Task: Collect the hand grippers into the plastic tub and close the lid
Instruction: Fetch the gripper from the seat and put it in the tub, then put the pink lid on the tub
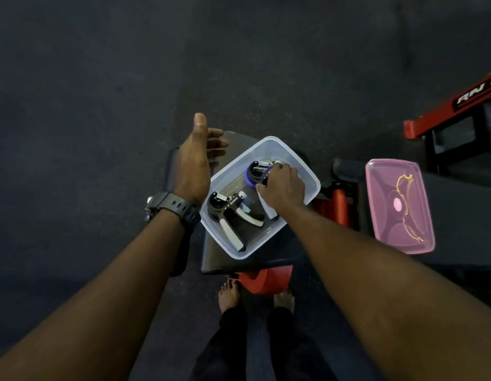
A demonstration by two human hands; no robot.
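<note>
A clear plastic tub (311, 185) stands on a dark padded seat. Inside it lies a black hand gripper (230, 213) with grey handles and a steel spring, near the tub's front left. My right hand (282, 189) reaches into the tub and is shut on a second hand gripper (256, 171), black with a blue ring. My left hand (196, 163) hovers open just left of the tub, fingers spread, holding nothing. The pink translucent lid (398, 207) lies apart on a dark bench to the right.
The padded seat (211, 259) sits on a dark rubber floor. A red and black gym frame (445, 111) stands at the upper right. Red parts (266, 279) show below the seat, beside my bare feet (229, 295). A black watch (172, 209) is on my left wrist.
</note>
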